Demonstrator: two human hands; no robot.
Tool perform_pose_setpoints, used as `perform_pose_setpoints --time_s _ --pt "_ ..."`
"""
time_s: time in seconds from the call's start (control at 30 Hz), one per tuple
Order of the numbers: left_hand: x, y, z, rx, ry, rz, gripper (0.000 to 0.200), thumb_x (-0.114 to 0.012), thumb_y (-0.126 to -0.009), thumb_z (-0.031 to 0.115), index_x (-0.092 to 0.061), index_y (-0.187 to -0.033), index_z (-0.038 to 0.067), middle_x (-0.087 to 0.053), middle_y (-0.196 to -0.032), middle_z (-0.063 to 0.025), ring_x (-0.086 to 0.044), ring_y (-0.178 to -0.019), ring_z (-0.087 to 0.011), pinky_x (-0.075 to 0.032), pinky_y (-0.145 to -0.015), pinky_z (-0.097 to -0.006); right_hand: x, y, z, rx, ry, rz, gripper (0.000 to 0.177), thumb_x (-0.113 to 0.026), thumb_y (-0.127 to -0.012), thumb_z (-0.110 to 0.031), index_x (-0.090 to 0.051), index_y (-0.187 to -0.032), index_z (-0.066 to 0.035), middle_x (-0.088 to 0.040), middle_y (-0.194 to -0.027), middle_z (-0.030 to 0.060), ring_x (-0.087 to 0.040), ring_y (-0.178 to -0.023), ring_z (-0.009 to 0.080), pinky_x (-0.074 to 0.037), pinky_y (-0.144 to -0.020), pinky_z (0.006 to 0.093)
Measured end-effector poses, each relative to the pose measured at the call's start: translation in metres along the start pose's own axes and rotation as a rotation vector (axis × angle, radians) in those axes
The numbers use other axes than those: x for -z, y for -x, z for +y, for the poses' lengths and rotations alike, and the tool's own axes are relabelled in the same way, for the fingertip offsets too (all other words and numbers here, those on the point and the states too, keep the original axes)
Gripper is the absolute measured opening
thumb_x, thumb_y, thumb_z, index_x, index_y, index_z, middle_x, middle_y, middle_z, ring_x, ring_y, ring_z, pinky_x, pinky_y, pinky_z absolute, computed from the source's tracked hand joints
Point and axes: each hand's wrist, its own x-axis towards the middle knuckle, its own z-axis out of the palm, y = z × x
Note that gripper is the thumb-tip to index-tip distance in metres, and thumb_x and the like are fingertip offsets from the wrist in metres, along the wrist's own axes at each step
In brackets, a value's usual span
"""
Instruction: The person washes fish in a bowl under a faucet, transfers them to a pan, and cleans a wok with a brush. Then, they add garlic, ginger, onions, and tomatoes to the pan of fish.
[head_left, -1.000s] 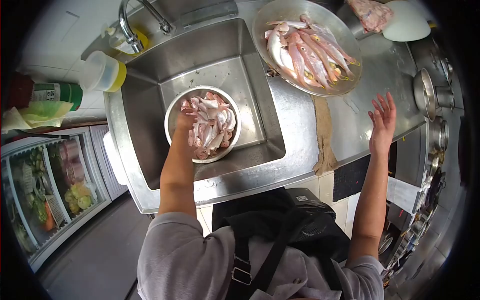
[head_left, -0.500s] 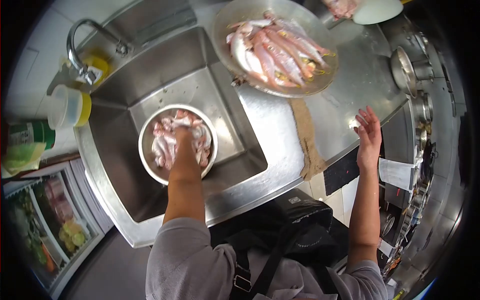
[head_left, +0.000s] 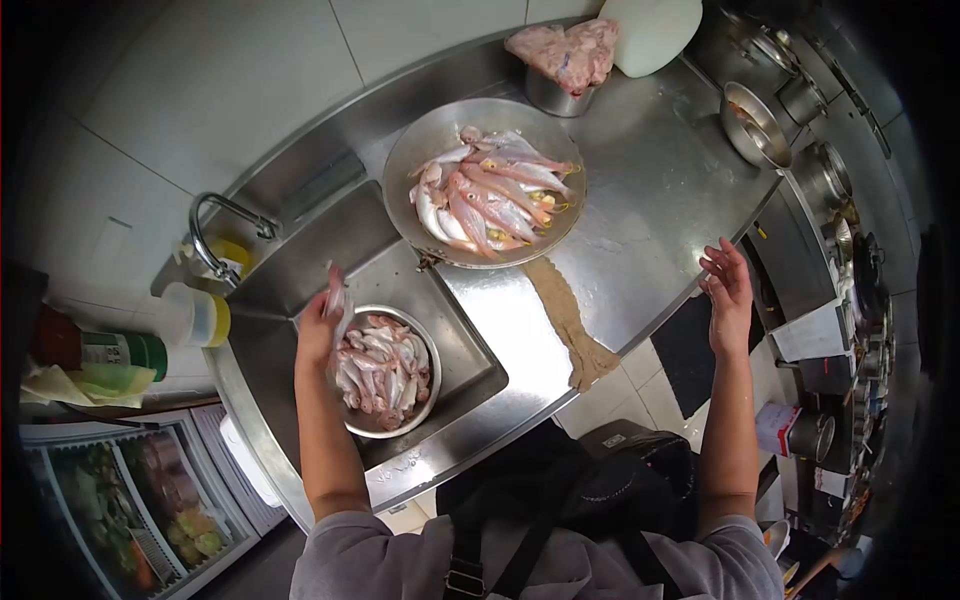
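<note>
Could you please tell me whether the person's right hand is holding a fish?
No, the right hand is open and empty by the counter, while the left hand grips a fish above the bowl.

In your left grip (head_left: pixel 318 335) you hold one small fish (head_left: pixel 337 295), pale pink and silvery. It is pinched at its lower end, so it stands nearly upright above your fingers. It sits over the left rim of the steel bowl (head_left: pixel 437 372), clear of the heap below. The bowl is round and shiny and rests level on the floor of the sink (head_left: pixel 330 250). The heap of fish (head_left: pixel 385 372) inside it is the same small pink-and-white kind, lying crisscross and filling the bowl almost to the rim.
</note>
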Motion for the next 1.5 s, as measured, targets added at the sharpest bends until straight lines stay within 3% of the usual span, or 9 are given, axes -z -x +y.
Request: perform_pose_setpoints --time_s 0.23,0.4,0.53,0.77,1.0,1.23,1.37,1.43,1.5 --pt "-0.082 -0.098 0.176 -0.291 0.229 -0.13 0.038 -0.063 -0.088 0.005 -0.058 -0.125 -0.003 -0.066 -0.103 -0.0081 -0.062 -0.086 -0.0153 -0.053 -0.078 -0.031 0.021 -0.004 -0.012 0.022 -0.089 -0.029 0.053 -0.052 -0.091 -0.002 -0.043 -0.143 -0.007 -0.055 -0.129 0.0091 -0.055 -0.111 0.0166 -0.044 -0.089 0.0284" --pt "-0.163 -0.183 0.151 -0.296 -0.763 -0.002 0.051 -0.058 -0.091 0.033 -0.055 -0.131 0.0 -0.06 -0.126 -0.0257 -0.06 -0.113 -0.0428 -0.046 -0.099 -0.0458 0.052 -0.004 -0.009 0.033 -0.087 -0.006 0.052 -0.053 -0.091 0.0 -0.045 -0.142 -0.006 -0.056 -0.126 0.0093 -0.057 -0.108 0.0162 -0.045 -0.088 0.0276" --pt "-0.214 -0.196 0.163 -0.516 -0.837 0.04 0.057 -0.048 -0.097 0.046 -0.043 -0.146 0.018 -0.026 -0.16 -0.0091 -0.027 -0.144 -0.0386 -0.031 -0.113 -0.0538 0.096 0.007 0.006 0.032 0.022 0.057 0.048 -0.053 -0.092 -0.004 -0.047 -0.14 -0.005 -0.058 -0.123 0.0085 -0.057 -0.107 0.0159 -0.044 -0.091 0.0286" --pt "-0.265 -0.192 0.145 -0.341 -1.081 0.054 0.065 -0.032 -0.1 0.055 -0.03 -0.153 0.018 -0.021 -0.162 -0.0064 -0.02 -0.147 -0.038 -0.02 -0.114 -0.0641 0.15 0.035 0.042 -0.082 0.072 0.133 0.038 -0.051 -0.096 -0.008 -0.054 -0.133 -0.003 -0.062 -0.12 0.0089 -0.059 -0.108 0.0165 -0.045 -0.093 0.0301" --pt "-0.155 -0.116 0.149 -0.717 -0.654 0.256 0.062 -0.053 -0.097 0.038 -0.033 -0.149 0.011 -0.026 -0.16 -0.0085 -0.021 -0.148 -0.0362 -0.022 -0.11 -0.0676 0.131 0.025 0.046 -0.083 0.017 0.068 0.032 -0.051 -0.098 -0.008 -0.056 -0.129 -0.002 -0.065 -0.112 0.0058 -0.059 -0.102 0.0129 -0.045 -0.091 0.027" --pt "0.032 -0.102 0.036 -0.445 -1.468 0.393 0.065 -0.058 -0.089 0.019 -0.034 -0.148 0.006 -0.02 -0.161 -0.01 -0.017 -0.15 -0.0317 -0.022 -0.111 -0.068 -0.011 0.042 0.008 -0.059 -0.001 -0.272 0.029 -0.052 -0.097 -0.003 -0.059 -0.124 0.002 -0.064 -0.107 0.0093 -0.061 -0.098 0.0164 -0.048 -0.091 0.0303" --pt "0.112 -0.13 -0.033 -0.389 -1.335 0.491 0.074 -0.065 -0.083 0.022 -0.034 -0.148 0.005 -0.029 -0.159 -0.0104 -0.028 -0.146 -0.0298 -0.027 -0.113 -0.061 -0.152 0.083 -0.032 0.014 0.035 -0.638 0.03 -0.048 -0.096 0.004 -0.059 -0.123 0.003 -0.065 -0.104 0.0094 -0.063 -0.096 0.0178 -0.049 -0.093 0.0305" --pt "0.126 -0.115 -0.029 0.242 -1.074 0.333 0.079 -0.068 -0.081 0.029 -0.034 -0.147 0.003 -0.048 -0.146 -0.0121 -0.05 -0.131 -0.0314 -0.037 -0.11 -0.0508 -0.227 0.11 -0.05 0.032 -0.039 -0.849 0.03 -0.049 -0.097 0.002 -0.059 -0.125 0.001 -0.065 -0.104 0.0085 -0.062 -0.098 0.0148 -0.05 -0.091 0.0294" --pt "0.14 -0.147 -0.118 0.087 -0.889 -0.187 0.075 -0.071 -0.079 0.034 -0.043 -0.141 0.001 -0.064 -0.127 -0.0124 -0.064 -0.11 -0.035 -0.05 -0.097 -0.0464 -0.307 0.133 -0.063 -0.041 -0.122 -1.063 0.03 -0.052 -0.099 -0.005 -0.057 -0.128 -0.001 -0.065 -0.107 0.0091 -0.064 -0.098 0.0158 -0.052 -0.091 0.0317"
